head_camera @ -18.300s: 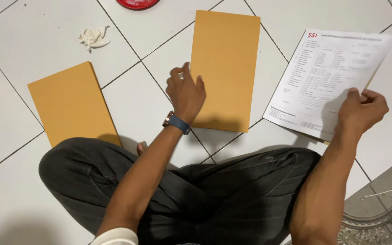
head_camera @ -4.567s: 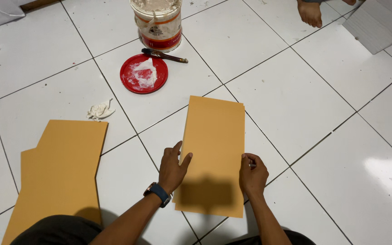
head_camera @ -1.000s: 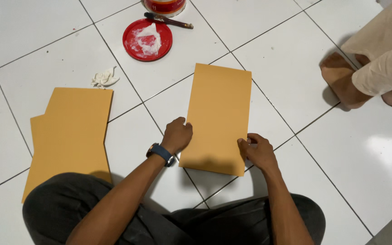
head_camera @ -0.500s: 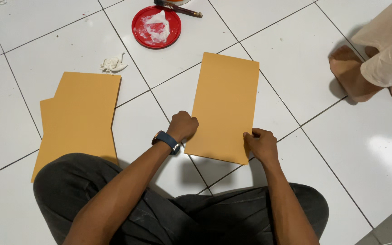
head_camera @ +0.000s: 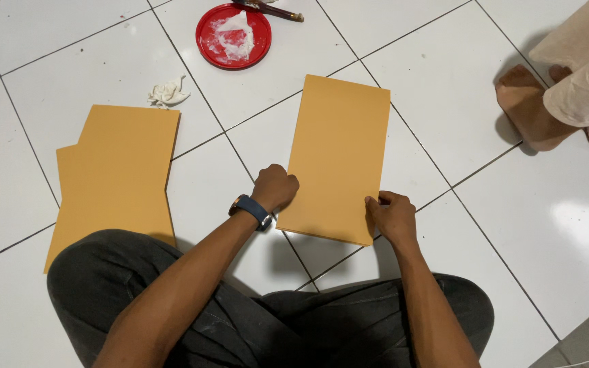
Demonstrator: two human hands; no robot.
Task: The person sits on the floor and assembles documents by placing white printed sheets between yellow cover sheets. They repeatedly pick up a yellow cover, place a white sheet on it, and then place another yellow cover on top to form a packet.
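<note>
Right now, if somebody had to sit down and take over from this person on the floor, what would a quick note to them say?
Left hand: closed into a loose fist, pressing on the left edge of the tan rectangular paper envelope, which lies flat on the white tiled floor.
Right hand: pinching that envelope's lower right corner.
Stack of similar tan envelopes: flat on the floor to the left, untouched.
Round red plastic lid smeared with white paste: beyond the envelope, with a crumpled white rag nearby.
Another person's bare foot is at the right.
The envelope looks flattened; the paste is out of hand.
</note>
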